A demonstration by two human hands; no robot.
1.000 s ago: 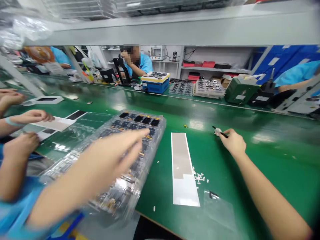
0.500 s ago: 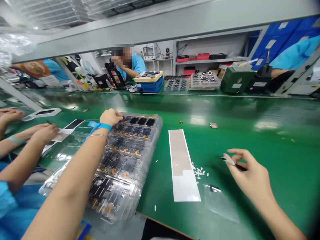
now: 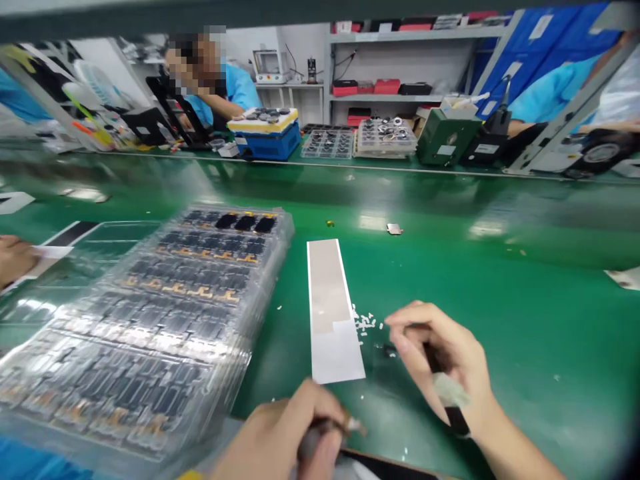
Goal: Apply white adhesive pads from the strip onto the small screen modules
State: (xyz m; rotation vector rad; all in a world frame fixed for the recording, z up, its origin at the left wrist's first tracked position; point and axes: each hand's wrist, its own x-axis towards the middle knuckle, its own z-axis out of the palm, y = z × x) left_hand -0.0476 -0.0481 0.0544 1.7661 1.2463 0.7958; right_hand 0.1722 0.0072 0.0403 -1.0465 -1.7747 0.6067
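Note:
My left hand [image 3: 295,433], low in the middle of the head view, is blurred. Its thumb and fingers are closed on a small dark module [image 3: 320,430] with an orange-brown tail. On the right, my right hand [image 3: 445,360] has curled fingers around black tweezers with a pale wrap [image 3: 450,390], which lie back in the palm. Between the hands and farther off is a long white-and-beige backing sheet [image 3: 333,300]. Tiny white pieces [image 3: 365,321] are scattered by its right edge, near my right fingertips. A stack of clear trays [image 3: 270,267] with rows of dark modules stands to the left.
A small metallic part [image 3: 395,229] and a tiny yellowish piece [image 3: 330,223] lie farther back on the green table [image 3: 500,280]. A co-worker's hand [image 3: 15,260] is at the left edge. Across the table stand a blue box [image 3: 270,141] and a green box [image 3: 447,140].
My left hand has left the far rows of the tray and come down to the front middle with a small module. My right hand has moved left, its tweezers now turned back into the palm.

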